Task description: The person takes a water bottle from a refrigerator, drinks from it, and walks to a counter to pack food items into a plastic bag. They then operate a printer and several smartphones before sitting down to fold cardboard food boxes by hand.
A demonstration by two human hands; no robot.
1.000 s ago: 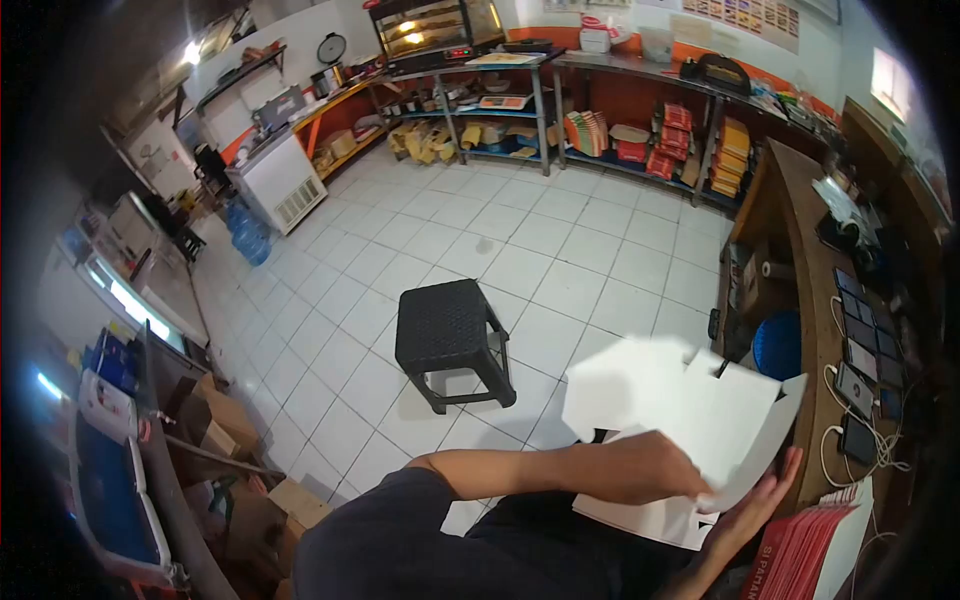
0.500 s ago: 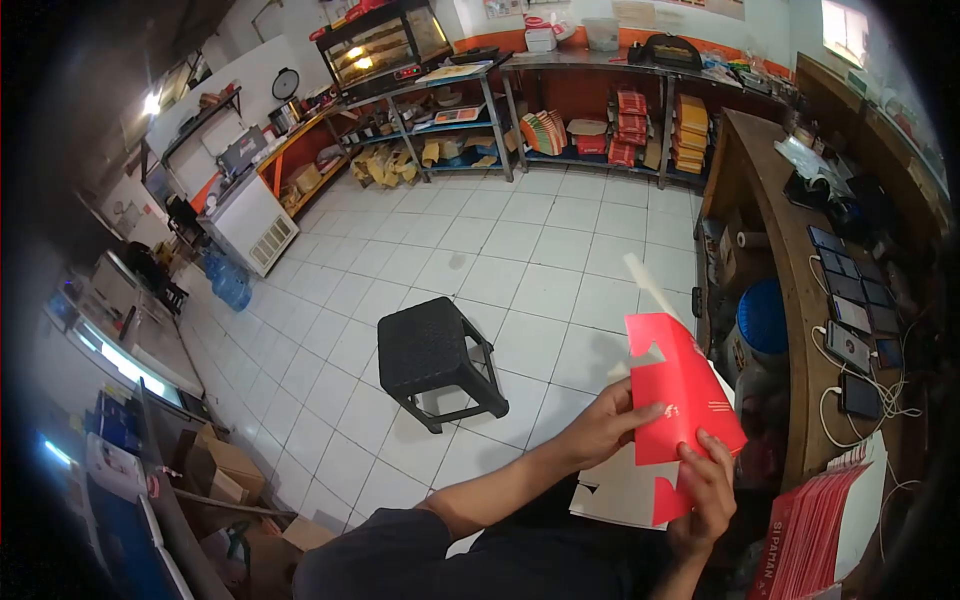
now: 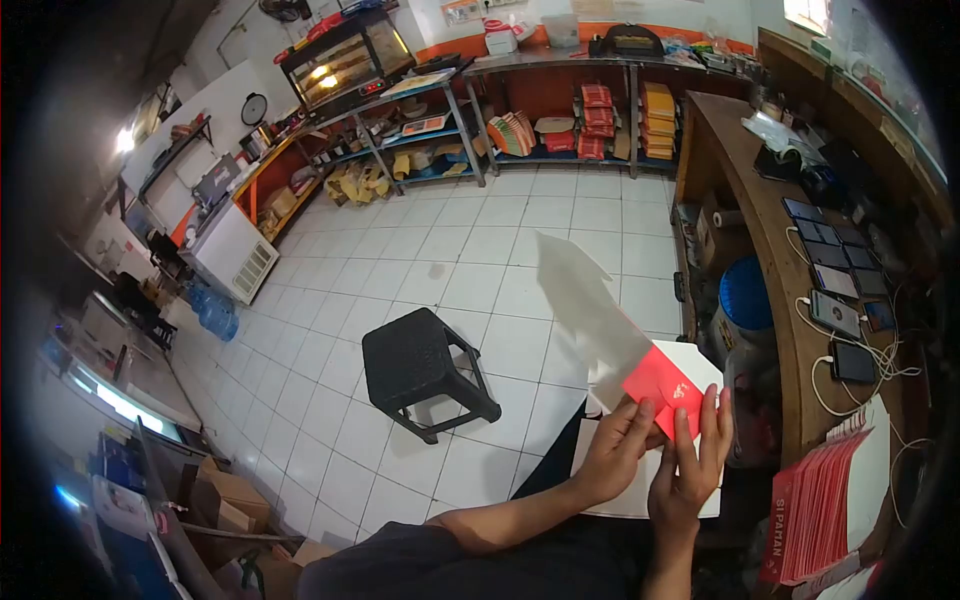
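Observation:
I hold a red-and-white cardboard box blank (image 3: 662,385) in front of my lap, partly folded, its large white flap standing up and away from me. My left hand (image 3: 617,452) grips the lower left edge of its red panel, thumb on the printed side. Across the right side of that panel lie the fingers of my right hand (image 3: 690,465), pressed against the card. Part of the blank's lower edge is hidden by both hands. More flat white card (image 3: 592,485) rests on my lap beneath them.
A stack of red box blanks (image 3: 815,510) stands at lower right. Beside me runs a wooden counter (image 3: 735,150) with several phones (image 3: 833,313) and tangled cables. A black stool (image 3: 410,355) is on the tiled floor; at the back, shelves hold red and yellow boxes (image 3: 656,120).
The blank has been turned and folded, so its white inner side now rises to the left and less red shows. Both hands have shifted slightly, and the view has moved right.

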